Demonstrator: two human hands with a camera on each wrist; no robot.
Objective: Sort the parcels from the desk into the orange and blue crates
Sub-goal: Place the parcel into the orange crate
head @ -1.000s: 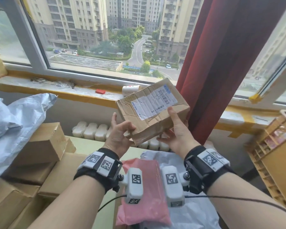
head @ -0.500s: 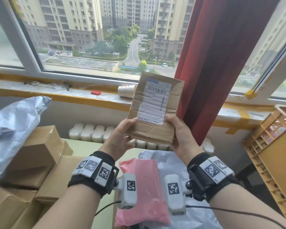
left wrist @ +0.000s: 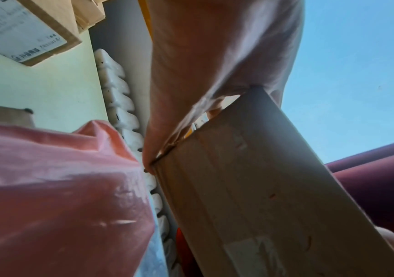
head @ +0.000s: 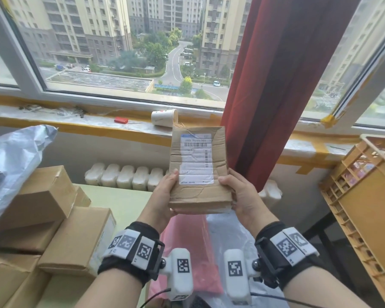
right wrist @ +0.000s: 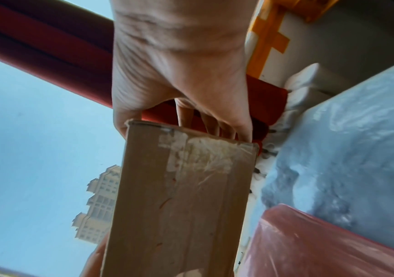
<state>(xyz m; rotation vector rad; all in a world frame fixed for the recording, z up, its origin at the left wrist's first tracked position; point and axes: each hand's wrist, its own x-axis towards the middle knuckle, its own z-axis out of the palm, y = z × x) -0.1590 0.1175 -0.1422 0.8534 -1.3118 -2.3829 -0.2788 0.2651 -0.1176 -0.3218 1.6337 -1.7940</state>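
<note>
I hold a creased brown cardboard parcel (head: 198, 170) upright above the desk, its white shipping label facing me. My left hand (head: 165, 196) grips its lower left edge, thumb on the front. My right hand (head: 242, 196) grips the lower right edge, thumb on the front and fingers behind. The wrist views show the parcel's taped bottom face (left wrist: 262, 196) (right wrist: 179, 196) with each hand (left wrist: 203, 75) (right wrist: 179, 75) clamped on a corner. An orange crate (head: 365, 207) stands at the right. No blue crate is in view.
A pink plastic mailer (head: 187, 252) lies on a grey one (head: 227, 241) on the desk below my hands. Several brown boxes (head: 60, 218) and a grey bag (head: 13, 170) pile up at the left. A paper cup (head: 165, 117) lies on the sill beside a red curtain (head: 265, 85).
The parcel has been turned from a tilted, sideways hold to upright with its label facing me, and lowered slightly. Both hands shifted to its lower edges.
</note>
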